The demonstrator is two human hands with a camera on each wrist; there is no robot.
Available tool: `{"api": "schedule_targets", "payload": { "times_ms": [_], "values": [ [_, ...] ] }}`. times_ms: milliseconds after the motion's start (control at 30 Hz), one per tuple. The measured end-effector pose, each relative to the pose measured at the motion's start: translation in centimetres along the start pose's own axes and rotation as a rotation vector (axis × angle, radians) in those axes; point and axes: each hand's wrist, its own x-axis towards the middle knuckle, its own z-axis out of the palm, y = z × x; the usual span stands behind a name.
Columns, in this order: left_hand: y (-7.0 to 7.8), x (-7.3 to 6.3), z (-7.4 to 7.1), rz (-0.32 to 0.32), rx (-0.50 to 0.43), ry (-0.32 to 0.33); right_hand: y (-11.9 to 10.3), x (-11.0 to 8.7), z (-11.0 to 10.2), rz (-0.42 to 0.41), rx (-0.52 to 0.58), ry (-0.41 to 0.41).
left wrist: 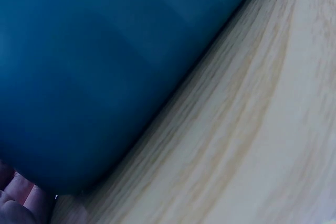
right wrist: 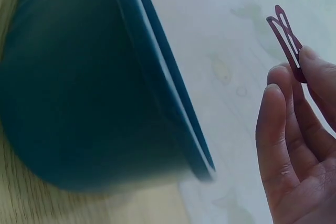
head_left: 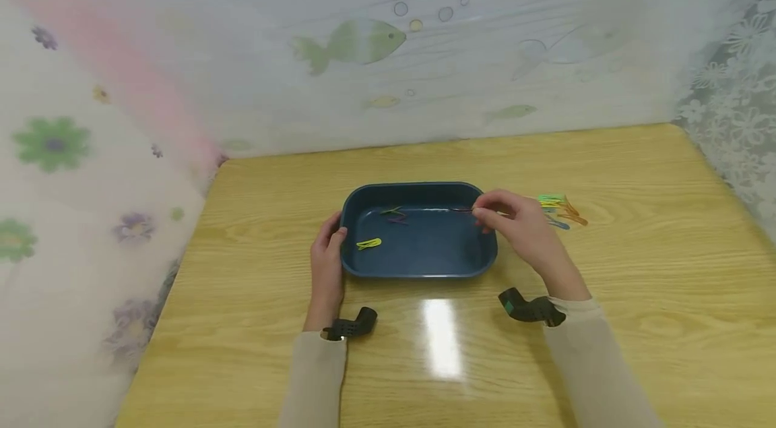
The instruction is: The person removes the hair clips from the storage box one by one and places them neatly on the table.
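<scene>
R grip (head_left: 515, 222) pinches clip (right wrist: 288, 44) by tray's (head_left: 436, 242) R rim, L grip (head_left: 327, 254) holds opp. edge.

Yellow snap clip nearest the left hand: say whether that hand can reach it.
Probably yes: the left hand holds the blue tray beside the yellow snap clip, which lies uncovered; the grip must likely leave the tray first.

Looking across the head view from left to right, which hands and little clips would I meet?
Left hand, yellow clip, green and purple clips, pinched dark clip, right hand, loose clip pile.
</scene>
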Motion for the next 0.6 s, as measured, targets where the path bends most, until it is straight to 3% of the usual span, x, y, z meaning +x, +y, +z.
{"api": "schedule_targets", "payload": {
  "times_ms": [133,300,600],
  "values": [
    [1.3,-0.6,0.2,0.001,0.008,0.001,1.9,0.0,-0.4,0.051,0.002,0.049],
    [0.9,-1.1,1.2,-0.004,0.026,-0.013,4.8,-0.6,-1.6,0.072,-0.038,0.117],
    [0.3,0.2,4.2,0.005,0.018,-0.162,6.3,-4.4,-4.0,0.172,-0.072,0.273]
  ]
}}
